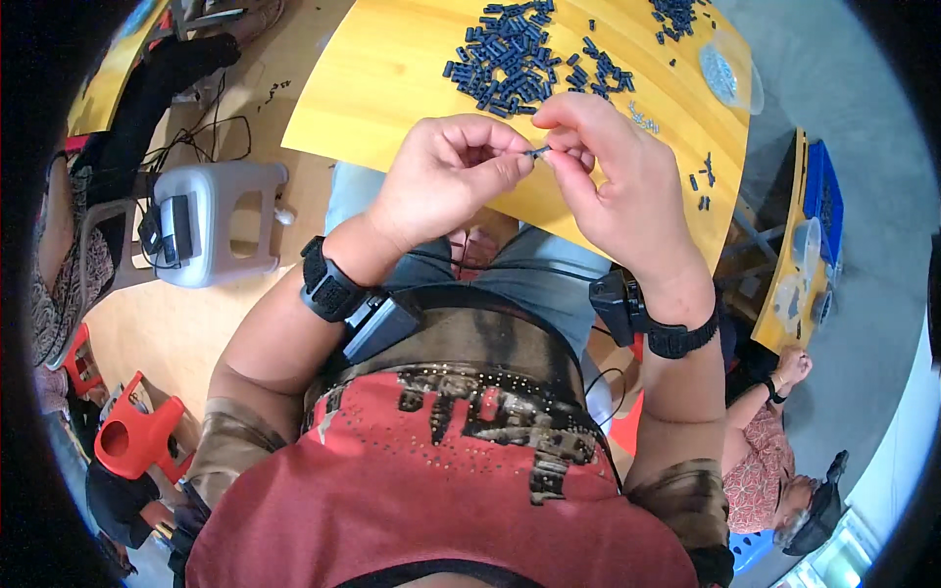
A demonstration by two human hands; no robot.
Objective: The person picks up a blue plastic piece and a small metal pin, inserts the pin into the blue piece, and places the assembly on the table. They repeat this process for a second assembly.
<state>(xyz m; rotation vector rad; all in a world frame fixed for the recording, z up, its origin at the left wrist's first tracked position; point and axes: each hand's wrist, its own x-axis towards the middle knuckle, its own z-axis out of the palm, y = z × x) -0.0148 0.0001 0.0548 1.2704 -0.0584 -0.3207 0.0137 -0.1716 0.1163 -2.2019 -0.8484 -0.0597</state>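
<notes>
Between the fingertips of my left hand (441,181) is a small dark plastic piece (535,152), pinched by thumb and index finger. My right hand (627,181) meets it from the other side, its fingers curled and its thumb close to the piece's end. Whatever those right fingers hold is too small to make out. Just beyond both hands, a large heap of small dark plastic parts (505,59) lies on the yellow table (382,73). Some small silvery pieces (642,120) are scattered to the right of the heap.
A clear plastic tub of small silvery pieces (720,73) stands at the table's right edge. Several loose dark parts (704,203) lie nearer me. On the left are a grey stool (211,220) with a device and cables, and a red stool (137,431). Other people sit on both sides.
</notes>
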